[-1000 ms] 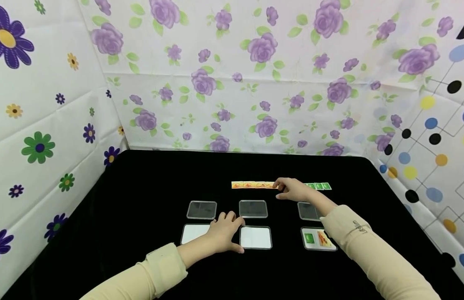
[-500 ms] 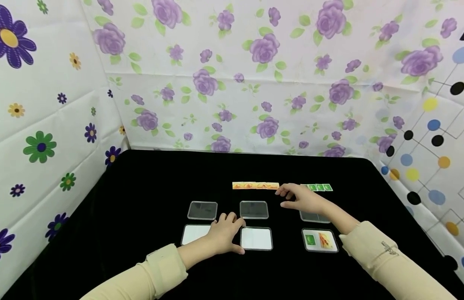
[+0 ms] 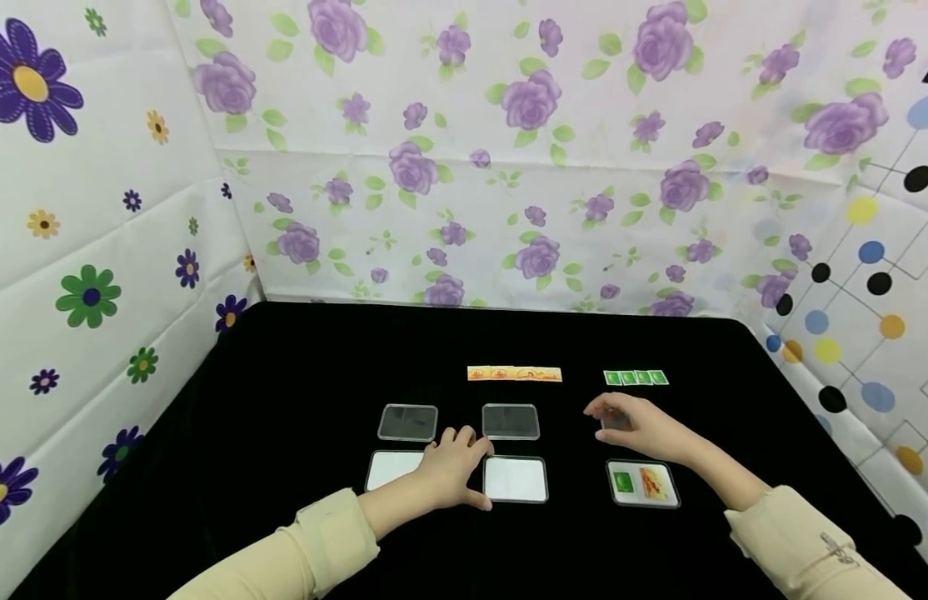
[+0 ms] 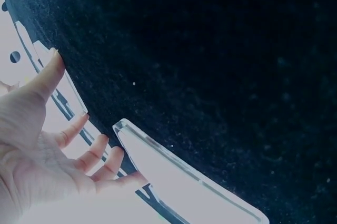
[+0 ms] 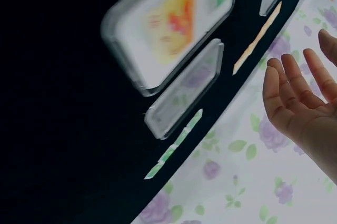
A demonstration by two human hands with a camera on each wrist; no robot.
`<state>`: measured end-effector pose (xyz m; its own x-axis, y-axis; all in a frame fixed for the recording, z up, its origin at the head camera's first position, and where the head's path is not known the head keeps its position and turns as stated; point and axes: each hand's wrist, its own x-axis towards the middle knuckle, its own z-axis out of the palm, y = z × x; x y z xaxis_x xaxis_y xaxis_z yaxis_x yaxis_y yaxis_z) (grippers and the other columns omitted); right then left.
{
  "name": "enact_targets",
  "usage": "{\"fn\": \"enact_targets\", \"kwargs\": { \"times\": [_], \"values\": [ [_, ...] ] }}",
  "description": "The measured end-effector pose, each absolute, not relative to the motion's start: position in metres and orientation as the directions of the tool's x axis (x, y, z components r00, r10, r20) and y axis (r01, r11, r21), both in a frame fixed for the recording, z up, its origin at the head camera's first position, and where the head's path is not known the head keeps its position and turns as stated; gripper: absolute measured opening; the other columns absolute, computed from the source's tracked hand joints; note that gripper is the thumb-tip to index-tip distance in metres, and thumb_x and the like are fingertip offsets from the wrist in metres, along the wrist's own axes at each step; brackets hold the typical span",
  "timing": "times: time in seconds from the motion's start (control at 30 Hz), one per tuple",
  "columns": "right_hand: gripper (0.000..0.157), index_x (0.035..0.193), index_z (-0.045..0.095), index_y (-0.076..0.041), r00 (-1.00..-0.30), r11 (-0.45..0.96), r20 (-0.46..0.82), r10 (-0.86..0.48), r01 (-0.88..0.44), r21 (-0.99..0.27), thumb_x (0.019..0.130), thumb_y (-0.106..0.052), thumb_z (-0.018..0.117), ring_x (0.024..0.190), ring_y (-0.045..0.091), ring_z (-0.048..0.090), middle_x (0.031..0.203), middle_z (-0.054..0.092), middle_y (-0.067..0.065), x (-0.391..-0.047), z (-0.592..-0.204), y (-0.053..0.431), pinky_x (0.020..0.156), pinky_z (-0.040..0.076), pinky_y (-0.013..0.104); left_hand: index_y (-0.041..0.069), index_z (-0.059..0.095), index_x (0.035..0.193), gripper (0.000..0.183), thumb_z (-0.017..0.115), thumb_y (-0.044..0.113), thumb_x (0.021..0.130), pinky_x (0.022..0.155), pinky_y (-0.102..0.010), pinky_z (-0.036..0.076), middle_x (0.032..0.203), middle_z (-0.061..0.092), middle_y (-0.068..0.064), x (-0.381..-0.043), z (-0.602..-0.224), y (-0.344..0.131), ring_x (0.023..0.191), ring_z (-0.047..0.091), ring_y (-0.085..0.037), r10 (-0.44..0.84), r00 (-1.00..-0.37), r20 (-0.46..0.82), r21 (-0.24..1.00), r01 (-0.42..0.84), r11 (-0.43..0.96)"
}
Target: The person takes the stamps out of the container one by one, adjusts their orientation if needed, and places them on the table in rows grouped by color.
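Observation:
My left hand (image 3: 455,468) lies between two shallow clear cases with white inserts, the left case (image 3: 391,469) and the middle case (image 3: 515,479). Its thumb and index finger span the middle case's left side; its little finger reaches the left case in the left wrist view. My right hand (image 3: 644,427) hovers, fingers loosely bent and holding nothing, over a clear lid (image 5: 184,89) it partly covers in the head view. Nearer me, the right case (image 3: 643,484) bears a green card and an orange picture card on its white insert.
A row of orange picture cards (image 3: 515,374) and a row of small green cards (image 3: 636,377) lie farther back. Two more clear lids, left (image 3: 407,422) and centre (image 3: 511,422), lie behind the white cases. Patterned cloth walls (image 3: 464,208) enclose the black table (image 3: 321,350).
My right hand has drawn back from the end of the orange row, toward me and to the right, uncovering the green cards. My left hand has stayed in place.

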<state>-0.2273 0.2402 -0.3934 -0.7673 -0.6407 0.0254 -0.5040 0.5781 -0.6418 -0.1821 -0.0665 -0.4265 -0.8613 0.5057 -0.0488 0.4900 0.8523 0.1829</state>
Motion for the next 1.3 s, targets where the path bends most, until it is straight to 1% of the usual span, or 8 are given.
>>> {"fn": "enact_targets", "kwargs": {
  "times": [0.13, 0.2, 0.43, 0.6, 0.73, 0.97, 1.1, 1.3],
  "values": [
    [0.034, 0.113, 0.049, -0.004, -0.749, 0.540, 0.063, -0.660, -0.531, -0.653, 0.086, -0.023, 0.055, 0.097, 0.031, 0.054, 0.111, 0.054, 0.018, -0.218, -0.398, 0.254, 0.074, 0.048, 0.027, 0.020, 0.048, 0.115, 0.071, 0.071, 0.054, 0.058, 0.073, -0.048, 0.047, 0.111, 0.047, -0.006, -0.183, -0.427, -0.065, 0.099, 0.046, -0.025, 0.511, -0.858, -0.057, 0.159, 0.498, 0.853],
    [0.034, 0.113, 0.049, -0.001, -0.742, 0.526, 0.083, -0.665, -0.545, -0.653, 0.086, -0.020, 0.055, 0.096, 0.031, 0.054, 0.110, 0.054, 0.019, -0.214, -0.399, 0.260, 0.073, 0.049, 0.027, 0.020, 0.048, 0.115, 0.071, 0.071, 0.054, 0.058, 0.071, -0.047, 0.047, 0.110, 0.047, -0.006, -0.184, -0.427, -0.065, 0.097, 0.046, -0.024, 0.513, -0.856, -0.057, 0.150, 0.501, 0.852],
    [0.033, 0.112, 0.048, 0.003, -0.736, 0.499, 0.113, -0.668, -0.555, -0.665, 0.087, -0.017, 0.055, 0.090, 0.012, 0.054, 0.106, 0.053, 0.021, -0.207, -0.406, 0.277, 0.067, 0.048, 0.023, 0.020, 0.048, 0.117, 0.071, 0.068, 0.057, 0.060, 0.070, -0.045, 0.048, 0.110, 0.048, -0.005, -0.185, -0.426, -0.066, 0.097, 0.047, -0.023, 0.534, -0.843, -0.058, 0.105, 0.527, 0.843],
    [0.029, 0.109, 0.049, 0.004, -0.720, 0.468, 0.166, -0.674, -0.589, -0.659, 0.086, -0.012, 0.055, 0.086, 0.011, 0.053, 0.101, 0.054, 0.018, -0.203, -0.410, 0.288, 0.063, 0.047, 0.023, 0.019, 0.046, 0.121, 0.072, 0.060, 0.062, 0.065, 0.071, -0.044, 0.048, 0.112, 0.049, -0.004, -0.181, -0.428, -0.065, 0.098, 0.050, -0.023, 0.570, -0.820, -0.043, 0.009, 0.570, 0.821],
    [0.028, 0.108, 0.050, 0.003, -0.722, 0.465, 0.168, -0.671, -0.586, -0.664, 0.086, -0.013, 0.055, 0.084, 0.010, 0.052, 0.099, 0.054, 0.017, -0.198, -0.411, 0.295, 0.063, 0.047, 0.023, 0.016, 0.049, 0.119, 0.072, 0.060, 0.061, 0.064, 0.073, -0.043, 0.047, 0.110, 0.054, -0.005, -0.177, -0.424, -0.062, 0.096, 0.053, -0.022, 0.582, -0.812, -0.038, -0.052, 0.583, 0.811],
    [0.029, 0.109, 0.052, -0.002, -0.750, 0.537, 0.175, -0.638, -0.596, -0.596, 0.085, -0.015, 0.057, 0.086, 0.008, 0.052, 0.102, 0.055, 0.015, -0.188, -0.415, 0.306, 0.063, 0.046, 0.022, 0.016, 0.055, 0.115, 0.065, 0.064, 0.057, 0.065, 0.073, -0.041, 0.047, 0.103, 0.061, -0.004, -0.175, -0.413, -0.054, 0.090, 0.056, -0.019, 0.605, -0.795, -0.042, -0.122, 0.605, 0.787],
    [0.031, 0.109, 0.052, -0.004, -0.781, 0.590, 0.161, -0.604, -0.573, -0.568, 0.083, -0.018, 0.060, 0.087, 0.011, 0.052, 0.102, 0.056, 0.013, -0.185, -0.417, 0.312, 0.062, 0.046, 0.023, 0.017, 0.058, 0.111, 0.058, 0.066, 0.053, 0.066, 0.074, -0.043, 0.047, 0.102, 0.062, -0.004, -0.179, -0.406, -0.048, 0.089, 0.058, -0.019, 0.630, -0.775, -0.049, -0.101, 0.631, 0.769],
    [0.038, 0.112, 0.051, -0.006, -0.816, 0.657, 0.107, -0.568, -0.528, -0.538, 0.082, -0.027, 0.061, 0.089, 0.019, 0.052, 0.109, 0.053, 0.010, -0.180, -0.424, 0.316, 0.062, 0.046, 0.023, 0.018, 0.058, 0.111, 0.052, 0.064, 0.050, 0.070, 0.073, -0.039, 0.049, 0.099, 0.064, -0.001, -0.185, -0.405, -0.041, 0.087, 0.059, -0.017, 0.693, -0.721, -0.008, -0.057, 0.692, 0.719]
  ]
}}
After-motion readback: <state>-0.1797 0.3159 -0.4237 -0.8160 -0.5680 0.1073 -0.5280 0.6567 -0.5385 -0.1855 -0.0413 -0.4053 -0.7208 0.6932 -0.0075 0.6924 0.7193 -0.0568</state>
